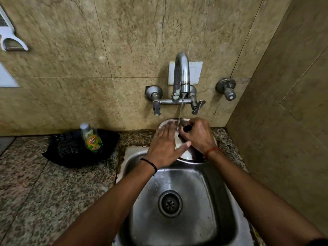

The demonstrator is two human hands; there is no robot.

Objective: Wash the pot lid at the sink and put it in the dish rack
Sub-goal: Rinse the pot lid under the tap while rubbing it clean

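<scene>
A round steel pot lid (pixel 186 154) is held tilted over the back of the steel sink (pixel 147 201), under a thin stream of water from the wall tap (pixel 182 73). My right hand (pixel 197 134) is closed around the lid's black knob. My left hand (pixel 164 146) lies flat on the lid's surface with its fingers spread. Both hands hide much of the lid. No dish rack is in view.
A black tray (pixel 71 153) on the granite counter at the left holds a bottle of dish liquid (pixel 91 138). Tiled walls stand behind and close on the right. A separate valve (pixel 227 88) sticks out right of the tap. White fittings (pixel 10 38) hang at far left.
</scene>
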